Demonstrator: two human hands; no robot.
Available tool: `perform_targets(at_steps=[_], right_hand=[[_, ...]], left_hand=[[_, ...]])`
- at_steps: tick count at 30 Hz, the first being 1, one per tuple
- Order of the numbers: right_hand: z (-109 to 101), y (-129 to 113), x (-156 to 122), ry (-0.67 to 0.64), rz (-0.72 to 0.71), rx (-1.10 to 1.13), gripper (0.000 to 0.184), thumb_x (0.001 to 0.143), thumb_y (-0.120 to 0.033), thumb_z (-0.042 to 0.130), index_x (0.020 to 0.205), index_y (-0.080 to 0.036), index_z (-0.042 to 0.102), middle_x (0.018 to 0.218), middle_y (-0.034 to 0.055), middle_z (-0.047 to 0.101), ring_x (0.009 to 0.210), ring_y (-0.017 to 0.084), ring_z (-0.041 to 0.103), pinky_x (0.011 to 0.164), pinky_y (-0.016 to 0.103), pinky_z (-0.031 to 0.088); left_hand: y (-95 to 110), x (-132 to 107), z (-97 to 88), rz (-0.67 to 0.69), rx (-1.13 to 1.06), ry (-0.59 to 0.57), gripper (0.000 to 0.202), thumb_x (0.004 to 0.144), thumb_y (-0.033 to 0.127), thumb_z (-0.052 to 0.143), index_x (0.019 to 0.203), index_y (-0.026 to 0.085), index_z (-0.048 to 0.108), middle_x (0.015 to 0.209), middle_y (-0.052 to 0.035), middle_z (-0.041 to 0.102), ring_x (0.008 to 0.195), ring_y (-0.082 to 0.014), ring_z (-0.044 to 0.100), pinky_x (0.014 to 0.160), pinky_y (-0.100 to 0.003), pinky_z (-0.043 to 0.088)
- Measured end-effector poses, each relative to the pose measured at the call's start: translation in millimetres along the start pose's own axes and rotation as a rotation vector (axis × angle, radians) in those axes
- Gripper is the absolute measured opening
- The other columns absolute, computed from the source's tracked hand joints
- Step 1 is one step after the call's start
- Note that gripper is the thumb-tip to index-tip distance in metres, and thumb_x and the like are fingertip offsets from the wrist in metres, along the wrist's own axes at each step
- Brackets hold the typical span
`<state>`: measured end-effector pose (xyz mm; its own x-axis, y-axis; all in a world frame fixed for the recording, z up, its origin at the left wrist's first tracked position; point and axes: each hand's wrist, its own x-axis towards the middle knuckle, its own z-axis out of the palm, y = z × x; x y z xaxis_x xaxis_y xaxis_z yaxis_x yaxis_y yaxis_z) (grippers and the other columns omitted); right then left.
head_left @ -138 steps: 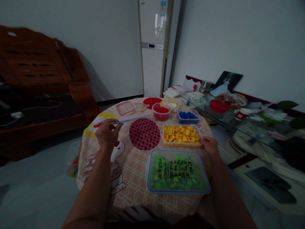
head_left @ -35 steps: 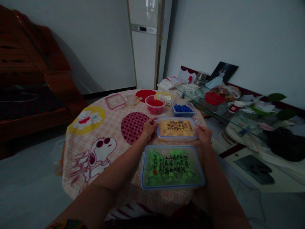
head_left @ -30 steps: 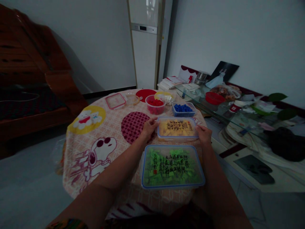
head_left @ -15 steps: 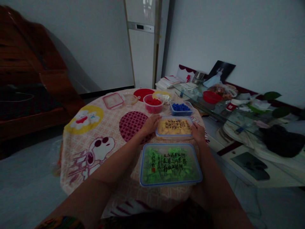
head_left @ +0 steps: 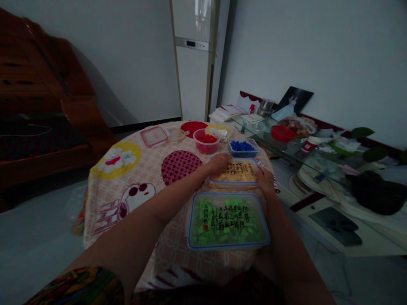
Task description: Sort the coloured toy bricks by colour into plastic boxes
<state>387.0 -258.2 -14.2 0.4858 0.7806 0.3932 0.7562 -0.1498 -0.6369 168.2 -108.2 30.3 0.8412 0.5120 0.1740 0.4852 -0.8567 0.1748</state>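
Observation:
My left hand [head_left: 220, 163] lies over the far left part of the lid of a plastic food box [head_left: 235, 174] with yellow pieces inside, its fingers stretched toward the far edge. On the same box's right side, my right hand [head_left: 266, 178] grips the rim, thumb on the lid. Closer to me sits a second plastic box [head_left: 227, 220] of green pieces, its blue-edged lid printed with dark characters. Just beyond the yellow box stands an uncovered box of blue pieces [head_left: 242, 146]. A round tub of red pieces [head_left: 206, 141] is to its left.
The round table has a patterned cloth [head_left: 140, 169]. A pink-edged lid [head_left: 154, 136] and a round clear lid [head_left: 176, 135] lie at its far left. On the right, a glass-topped stand [head_left: 286, 148] holds a red bowl [head_left: 282, 133], papers and a paper cup [head_left: 309, 145].
My left hand has shifted from the yellow box's left side onto its lid, toward the far edge. My right hand stays at the right side. The view has tilted slightly.

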Motion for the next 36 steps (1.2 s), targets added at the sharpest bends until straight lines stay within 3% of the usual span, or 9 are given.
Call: perform_targets(at_steps=[4, 6, 11, 16, 20, 24, 29, 32, 36], right_hand=[[1, 4, 1, 0.004, -0.04, 0.012, 0.056, 0.092, -0.048, 0.036, 0.114, -0.015, 0.076, 0.107, 0.0171, 0.078, 0.102, 0.033, 0.071, 0.098, 0.047, 0.052], [1, 4, 1, 0.024, -0.055, 0.016, 0.056, 0.093, -0.047, 0.035, 0.115, -0.014, 0.075, 0.113, 0.0192, 0.077, 0.106, 0.033, 0.07, 0.1, 0.049, 0.051], [1, -1, 1, 0.045, -0.105, -0.055, 0.055, 0.097, -0.046, 0.029, 0.111, -0.016, 0.074, 0.108, 0.0183, 0.077, 0.1, 0.031, 0.069, 0.092, 0.045, 0.053], [1, -6, -1, 0.094, -0.093, -0.173, 0.056, 0.1, -0.045, 0.026, 0.082, -0.017, 0.071, 0.08, 0.0189, 0.073, 0.075, 0.028, 0.064, 0.075, 0.04, 0.049], [0, -7, -1, 0.103, -0.139, -0.249, 0.054, 0.102, -0.044, 0.026, 0.075, -0.019, 0.066, 0.075, 0.0176, 0.069, 0.074, 0.028, 0.063, 0.078, 0.043, 0.049], [-5, -2, -5, -0.048, -0.213, -0.2, 0.054, 0.096, -0.061, 0.044, 0.105, -0.016, 0.071, 0.104, 0.0194, 0.074, 0.101, 0.033, 0.067, 0.095, 0.051, 0.05], [-14, 9, -20, -0.222, -0.261, -0.131, 0.101, 0.074, -0.083, 0.064, 0.147, -0.013, 0.055, 0.158, 0.0234, 0.046, 0.146, 0.04, 0.043, 0.119, 0.055, 0.037], [-15, 10, -25, -0.266, -0.318, -0.151, 0.109, 0.071, -0.086, 0.066, 0.152, -0.015, 0.051, 0.164, 0.0235, 0.037, 0.15, 0.041, 0.037, 0.121, 0.058, 0.032], [-11, 7, -24, -0.22, -0.392, -0.186, 0.108, 0.073, -0.086, 0.065, 0.152, -0.014, 0.052, 0.159, 0.0252, 0.044, 0.147, 0.044, 0.04, 0.119, 0.063, 0.032]], left_hand=[[3, 3, -6.2, -0.051, 0.002, -0.058, 0.051, 0.1, 0.047, 0.049, 0.143, 0.021, 0.056, 0.145, -0.0142, 0.06, 0.132, -0.0297, 0.058, 0.108, -0.041, 0.048], [6, 6, -10.1, -0.07, -0.014, -0.104, 0.057, 0.099, 0.054, 0.048, 0.145, 0.021, 0.053, 0.148, -0.0145, 0.058, 0.134, -0.0312, 0.057, 0.108, -0.043, 0.047], [12, 13, -16.3, -0.087, -0.058, -0.187, 0.059, 0.1, 0.06, 0.046, 0.141, 0.018, 0.054, 0.148, -0.0146, 0.058, 0.132, -0.0303, 0.058, 0.104, -0.039, 0.048], [15, 14, -16.7, -0.093, -0.077, -0.184, 0.062, 0.097, 0.063, 0.049, 0.14, 0.018, 0.054, 0.144, -0.0141, 0.062, 0.128, -0.0301, 0.061, 0.1, -0.038, 0.05], [14, 13, -14.8, -0.1, -0.074, -0.165, 0.063, 0.096, 0.065, 0.048, 0.139, 0.019, 0.054, 0.141, -0.0127, 0.063, 0.125, -0.0287, 0.062, 0.099, -0.036, 0.051], [12, 14, -12.7, -0.079, -0.071, -0.154, 0.063, 0.097, 0.065, 0.047, 0.138, 0.019, 0.055, 0.139, -0.0132, 0.064, 0.124, -0.0288, 0.063, 0.099, -0.036, 0.05], [11, 16, -12.0, -0.081, -0.079, -0.166, 0.063, 0.097, 0.063, 0.046, 0.14, 0.018, 0.054, 0.137, -0.0144, 0.065, 0.123, -0.03, 0.063, 0.099, -0.037, 0.05], [11, 16, -12.1, -0.065, -0.072, -0.166, 0.062, 0.097, 0.064, 0.045, 0.137, 0.018, 0.056, 0.138, -0.0142, 0.065, 0.123, -0.0302, 0.064, 0.099, -0.038, 0.05], [10, 16, -11.6, -0.059, -0.068, -0.155, 0.061, 0.097, 0.065, 0.045, 0.134, 0.018, 0.057, 0.139, -0.0141, 0.065, 0.124, -0.0307, 0.064, 0.098, -0.038, 0.051]])
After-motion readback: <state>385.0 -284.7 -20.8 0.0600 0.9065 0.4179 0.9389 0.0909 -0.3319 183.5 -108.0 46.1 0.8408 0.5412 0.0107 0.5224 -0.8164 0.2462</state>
